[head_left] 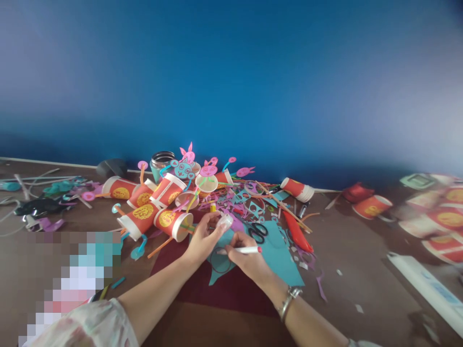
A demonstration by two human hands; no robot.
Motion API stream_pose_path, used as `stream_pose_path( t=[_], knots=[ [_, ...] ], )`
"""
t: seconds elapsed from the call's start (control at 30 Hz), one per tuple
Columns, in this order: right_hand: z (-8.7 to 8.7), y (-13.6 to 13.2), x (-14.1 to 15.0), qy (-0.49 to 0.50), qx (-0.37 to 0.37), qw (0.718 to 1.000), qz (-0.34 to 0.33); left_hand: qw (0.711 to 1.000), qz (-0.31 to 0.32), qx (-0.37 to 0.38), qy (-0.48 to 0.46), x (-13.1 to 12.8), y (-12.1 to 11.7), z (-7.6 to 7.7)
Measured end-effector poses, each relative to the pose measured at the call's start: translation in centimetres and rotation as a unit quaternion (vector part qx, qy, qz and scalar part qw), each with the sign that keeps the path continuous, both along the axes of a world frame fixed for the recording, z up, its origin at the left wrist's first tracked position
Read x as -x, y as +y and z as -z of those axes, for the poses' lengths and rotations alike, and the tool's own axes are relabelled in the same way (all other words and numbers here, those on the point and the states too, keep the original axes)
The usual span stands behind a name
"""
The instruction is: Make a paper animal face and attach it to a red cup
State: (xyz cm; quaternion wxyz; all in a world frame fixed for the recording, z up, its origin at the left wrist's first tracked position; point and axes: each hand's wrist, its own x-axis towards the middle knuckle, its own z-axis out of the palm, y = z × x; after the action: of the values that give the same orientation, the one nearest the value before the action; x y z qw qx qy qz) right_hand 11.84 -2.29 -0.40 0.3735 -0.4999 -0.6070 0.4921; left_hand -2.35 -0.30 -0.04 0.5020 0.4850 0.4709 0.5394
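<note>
My left hand (203,237) is closed on a small round clear roll of tape (224,221), held just above a teal paper sheet (280,258). My right hand (246,258) grips a white marker with a red tip (246,250), its other end down on the teal paper where a dark circle (219,262) is drawn. The sheet lies on a dark red mat (224,291) on the brown table. A bracelet sits on my right wrist.
Red paper cups with gold emblems (141,217) and paper animal faces on straws (184,168) pile up behind my hands. Black scissors (257,231), a red tool (297,233), paper scraps and more cups (372,206) lie right. A metal tin (161,163) stands by the blue wall.
</note>
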Motion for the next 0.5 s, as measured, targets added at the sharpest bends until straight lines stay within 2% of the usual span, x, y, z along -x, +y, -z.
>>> stream_pose_path(
  t=[0.2,0.4,0.5],
  knots=[
    [0.5,-0.2,-0.2,-0.005,-0.008,1.0,-0.022,1.0,0.001,-0.007,0.007,0.0,0.1,0.2],
    [1.5,-0.3,-0.1,0.071,0.011,0.996,-0.047,1.0,0.001,-0.005,0.009,0.0,0.0,0.0],
    [1.4,-0.3,-0.1,0.062,0.005,0.997,-0.05,1.0,0.0,-0.002,0.005,0.0,0.0,0.0]
  ],
)
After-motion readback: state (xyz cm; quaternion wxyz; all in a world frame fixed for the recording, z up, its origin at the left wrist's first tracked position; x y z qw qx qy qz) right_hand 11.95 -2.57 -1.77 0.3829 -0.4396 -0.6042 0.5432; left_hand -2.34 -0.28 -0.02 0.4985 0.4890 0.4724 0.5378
